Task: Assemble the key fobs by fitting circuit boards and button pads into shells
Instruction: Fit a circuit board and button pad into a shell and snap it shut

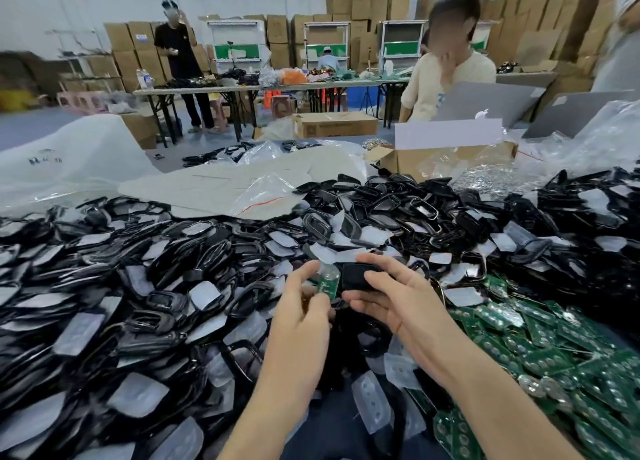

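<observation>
The heap of black shells (180, 286) covers nearly the whole surface, with clear button pads (138, 393) scattered through it. It crowds right up under the hands, so a dropped part would vanish among look-alikes. To the right of that heap lies the smaller spread of green circuit boards (554, 348), loosely stacked and easy to snag with a forearm. Above the heap's near middle, the right hand (398, 296) has its grip closed around one black shell (358, 276). The left hand (304, 303) pinches a green circuit board (328, 281) at its edge, touching the shell's left side. The board looks tilted — pressed in askew, I judge it could jam or flex rather than seat.
</observation>
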Available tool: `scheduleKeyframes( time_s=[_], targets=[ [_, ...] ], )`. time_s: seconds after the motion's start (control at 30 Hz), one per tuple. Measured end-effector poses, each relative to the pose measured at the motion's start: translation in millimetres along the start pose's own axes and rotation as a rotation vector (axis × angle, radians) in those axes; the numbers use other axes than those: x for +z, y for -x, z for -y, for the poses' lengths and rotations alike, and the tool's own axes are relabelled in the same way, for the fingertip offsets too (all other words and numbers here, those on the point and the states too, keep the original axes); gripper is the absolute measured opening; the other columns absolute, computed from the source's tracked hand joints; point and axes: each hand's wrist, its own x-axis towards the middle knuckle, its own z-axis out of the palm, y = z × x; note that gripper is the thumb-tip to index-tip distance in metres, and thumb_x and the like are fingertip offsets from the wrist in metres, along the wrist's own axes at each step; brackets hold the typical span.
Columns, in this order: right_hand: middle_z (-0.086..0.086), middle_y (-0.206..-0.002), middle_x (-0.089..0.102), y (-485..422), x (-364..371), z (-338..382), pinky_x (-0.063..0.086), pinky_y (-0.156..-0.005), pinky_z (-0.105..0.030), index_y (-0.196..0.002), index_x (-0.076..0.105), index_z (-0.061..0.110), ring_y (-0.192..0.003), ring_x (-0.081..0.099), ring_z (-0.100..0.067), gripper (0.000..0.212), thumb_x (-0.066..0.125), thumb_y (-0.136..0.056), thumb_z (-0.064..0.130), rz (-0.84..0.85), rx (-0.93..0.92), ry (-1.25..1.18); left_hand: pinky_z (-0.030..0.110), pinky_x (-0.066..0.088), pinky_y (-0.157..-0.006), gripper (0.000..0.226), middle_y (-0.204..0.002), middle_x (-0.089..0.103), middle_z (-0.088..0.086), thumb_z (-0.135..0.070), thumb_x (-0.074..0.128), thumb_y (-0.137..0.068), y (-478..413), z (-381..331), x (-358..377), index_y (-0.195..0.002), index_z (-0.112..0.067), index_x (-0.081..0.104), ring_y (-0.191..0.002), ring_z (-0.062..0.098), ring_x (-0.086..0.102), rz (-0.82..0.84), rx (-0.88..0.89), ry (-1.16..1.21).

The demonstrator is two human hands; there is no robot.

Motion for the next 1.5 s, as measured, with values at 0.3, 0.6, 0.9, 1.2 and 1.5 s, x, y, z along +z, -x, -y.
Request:
scheduleKeyframes(
  time_s=[0.3,0.6,0.9,1.2,1.5],
  targets=[
    [-0.013,-0.089,0.078,-1,-2,-2,0.058,-0.06,-0.023,-0.112,0.07,0.01,-0.069,0.074,-0.02,0.022,0.055,-0.1,-0.001,-0.022,-0.114,0.093,0.019,0.037,-0.046,0.05,-0.06,0.054,-0.017,-0.018,0.043,-0.099,7,-5,-3,-0.126,-0.06,0.05,-0.051,0.005,0.042,0.066,0.126,-0.146],
    [-0.005,-0.073,0.069,-5,-2,8,0.048,-0.044,-0.022,-0.107,0.071,0.011,-0.054,0.062,-0.012,0.021,0.061,-0.094,-0.003,-0.155,-0.013,-0.215,0.034,0.053,-0.072,0.036,-0.071,0.064,-0.012,-0.015,0.054,-0.096,-2,-5,-11,-0.104,-0.049,0.063,-0.069,0.01,0.06,-0.061,0.024,0.082],
    [0.0,-0.067,0.064,0,-8,16,0.061,-0.063,-0.026,-0.09,0.066,0.01,-0.06,0.056,-0.011,0.006,0.071,-0.088,0.006,-0.167,0.093,-0.423,0.016,0.053,-0.068,0.018,-0.082,0.074,-0.004,-0.022,0.058,-0.101,-3,-1,-9,-0.104,-0.039,0.065,-0.073,0.007,0.069,-0.028,0.076,0.08],
    [-0.03,-0.103,0.072,3,-8,25,0.064,-0.071,-0.032,-0.118,0.061,-0.007,-0.092,0.076,-0.033,0.037,0.07,-0.084,0.003,-0.128,0.099,-0.716,0.016,0.054,-0.072,0.014,-0.084,0.074,-0.006,-0.02,0.06,-0.099,-1,-5,-7,-0.103,-0.033,0.066,-0.079,0.011,0.072,-0.008,0.084,0.092],
    [-0.018,-0.088,0.072,3,-7,23,0.056,-0.054,-0.02,-0.104,0.068,-0.001,-0.067,0.07,-0.018,0.033,0.074,-0.072,0.007,-0.145,0.081,-0.625,0.014,0.053,-0.071,0.027,-0.088,0.074,-0.001,-0.022,0.061,-0.099,0,-8,-7,-0.094,-0.048,0.069,-0.077,0.009,0.072,-0.064,0.081,0.156]
  ],
)
